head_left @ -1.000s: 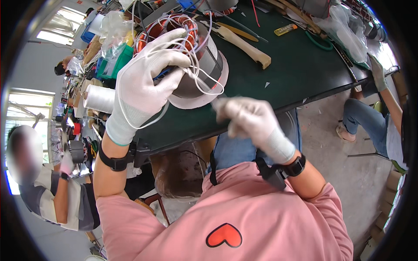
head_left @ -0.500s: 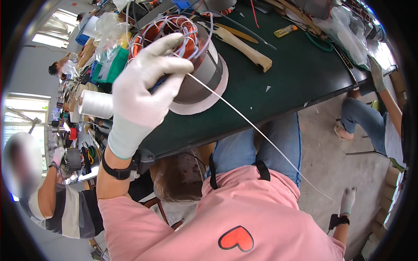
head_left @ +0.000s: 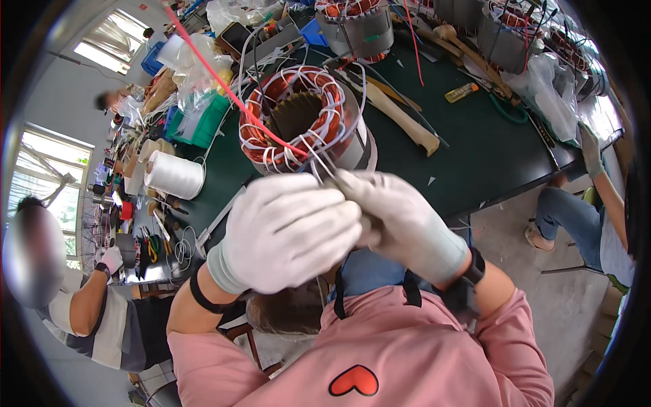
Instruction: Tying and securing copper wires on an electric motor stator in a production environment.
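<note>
Wound stator [head_left: 332, 115] stood on the bench [head_left: 468, 159], just beyond both hands & a bit L of where the fingers met. Its axis ran approx. upright, copper ring & open bore facing up. White cord [head_left: 319, 154] made a short run from the ring's near edge twd the wearer & slightly R, i.e. straight into the gap btwn the hands. L hand [head_left: 291, 230] and R hand [head_left: 410, 220] were touching, abt equally near the ring. R fingers looked pinched narrow on the cord; L fingers were curled in, tips hidden, so can't tell if they held any. Red sleeve [head_left: 230, 91] slanted from the ring's near edge up & away to the L.

Bench top was dark green. White spool [head_left: 175, 175] stood well L of the stator, green bin [head_left: 203, 122] behind it; pale wooden tool [head_left: 400, 119] lay R, pointing back twd the wearer; 2nd stator [head_left: 359, 34] sat farther off. Rm: co-worker in striped shirt [head_left: 108, 319] far L, seated person in jeans [head_left: 573, 203] far R.
</note>
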A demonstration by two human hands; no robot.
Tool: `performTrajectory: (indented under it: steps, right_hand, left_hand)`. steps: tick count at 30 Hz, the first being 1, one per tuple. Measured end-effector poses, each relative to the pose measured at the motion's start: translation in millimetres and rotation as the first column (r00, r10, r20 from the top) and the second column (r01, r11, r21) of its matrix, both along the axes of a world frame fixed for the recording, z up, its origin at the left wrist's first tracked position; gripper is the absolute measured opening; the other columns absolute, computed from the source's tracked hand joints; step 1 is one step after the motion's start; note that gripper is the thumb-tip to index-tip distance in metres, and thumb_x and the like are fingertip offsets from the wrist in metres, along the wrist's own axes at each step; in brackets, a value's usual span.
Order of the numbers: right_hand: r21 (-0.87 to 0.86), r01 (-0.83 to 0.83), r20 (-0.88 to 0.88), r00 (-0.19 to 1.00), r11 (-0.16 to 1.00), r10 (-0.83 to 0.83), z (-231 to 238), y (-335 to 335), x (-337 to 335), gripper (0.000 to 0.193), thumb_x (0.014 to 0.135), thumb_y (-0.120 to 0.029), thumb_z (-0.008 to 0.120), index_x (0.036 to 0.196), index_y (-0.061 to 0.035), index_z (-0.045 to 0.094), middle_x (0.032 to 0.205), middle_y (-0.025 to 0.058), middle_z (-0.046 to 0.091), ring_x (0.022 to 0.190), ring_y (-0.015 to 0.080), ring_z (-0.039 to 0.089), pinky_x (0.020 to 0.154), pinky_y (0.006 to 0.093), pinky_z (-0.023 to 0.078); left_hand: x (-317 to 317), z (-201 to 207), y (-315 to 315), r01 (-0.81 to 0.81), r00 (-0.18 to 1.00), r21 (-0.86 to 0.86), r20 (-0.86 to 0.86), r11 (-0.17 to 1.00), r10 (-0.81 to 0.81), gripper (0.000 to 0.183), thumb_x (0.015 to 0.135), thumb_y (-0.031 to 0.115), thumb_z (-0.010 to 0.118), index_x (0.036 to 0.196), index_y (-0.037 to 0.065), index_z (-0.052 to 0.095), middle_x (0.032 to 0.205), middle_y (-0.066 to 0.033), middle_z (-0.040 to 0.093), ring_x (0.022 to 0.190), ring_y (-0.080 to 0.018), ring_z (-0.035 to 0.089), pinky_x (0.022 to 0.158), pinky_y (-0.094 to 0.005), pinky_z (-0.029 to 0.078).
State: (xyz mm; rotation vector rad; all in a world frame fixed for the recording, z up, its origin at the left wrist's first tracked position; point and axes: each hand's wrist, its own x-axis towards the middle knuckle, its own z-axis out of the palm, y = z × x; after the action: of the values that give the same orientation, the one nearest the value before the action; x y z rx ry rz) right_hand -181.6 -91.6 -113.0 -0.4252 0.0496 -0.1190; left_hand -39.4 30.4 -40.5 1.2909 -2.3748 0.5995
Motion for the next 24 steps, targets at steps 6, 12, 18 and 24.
performTrajectory:
  steps: [6, 12, 18, 24]
  right_hand:
    - [-0.906, 0.381, 0.418, 0.739, -0.184, -0.528, -10, 13, -51, 0.012, 0.091, -0.018, 0.068, 0.084, -0.0082, 0.067, 0.090, 0.0107, 0.062, 0.079, 0.0304, 0.054, 0.082, 0.0379, 0.048]
    - [-0.417, 0.467, 0.432, 0.857, 0.779, -0.282, 25, 28, 15, 0.039, 0.106, -0.040, 0.048, 0.091, -0.0047, 0.058, 0.085, 0.0041, 0.060, 0.078, 0.0162, 0.055, 0.075, 0.0313, 0.047]
    - [-0.718, 0.557, 0.413, 0.824, 0.417, -0.388, -42, 19, 25, 0.047, 0.104, -0.042, 0.050, 0.079, -0.0032, 0.060, 0.076, 0.0058, 0.058, 0.072, 0.0204, 0.057, 0.069, 0.0310, 0.047]
    - [-0.717, 0.617, 0.334, 0.713, 0.325, -0.616, -35, 36, 11, 0.027, 0.104, -0.023, 0.051, 0.088, -0.0034, 0.062, 0.086, 0.0076, 0.063, 0.072, 0.0164, 0.057, 0.070, 0.0302, 0.049]
  left_hand:
    - [22, 19, -15, -0.558, 0.791, -0.043, 0.276, 0.829, 0.546, 0.060, 0.076, 0.033, 0.076, 0.128, 0.005, 0.061, 0.127, -0.0105, 0.064, 0.126, -0.0345, 0.054, 0.109, -0.0598, 0.031]
    - [47, -25, -12, -0.378, 0.885, 0.011, -0.287, 0.926, 0.365, 0.049, 0.070, 0.008, 0.073, 0.119, 0.005, 0.066, 0.109, -0.0102, 0.069, 0.103, -0.0377, 0.062, 0.097, -0.0462, 0.047]
    - [43, -31, -18, -0.409, 0.853, 0.003, -0.354, 0.913, 0.383, 0.043, 0.070, 0.015, 0.083, 0.110, 0.006, 0.068, 0.106, -0.0096, 0.070, 0.103, -0.0351, 0.062, 0.096, -0.0450, 0.047]
    - [29, -43, -24, -0.487, 0.795, -0.070, -0.447, 0.870, 0.409, 0.035, 0.071, 0.006, 0.083, 0.101, 0.004, 0.067, 0.099, -0.0110, 0.067, 0.098, -0.0341, 0.061, 0.095, -0.0438, 0.047]
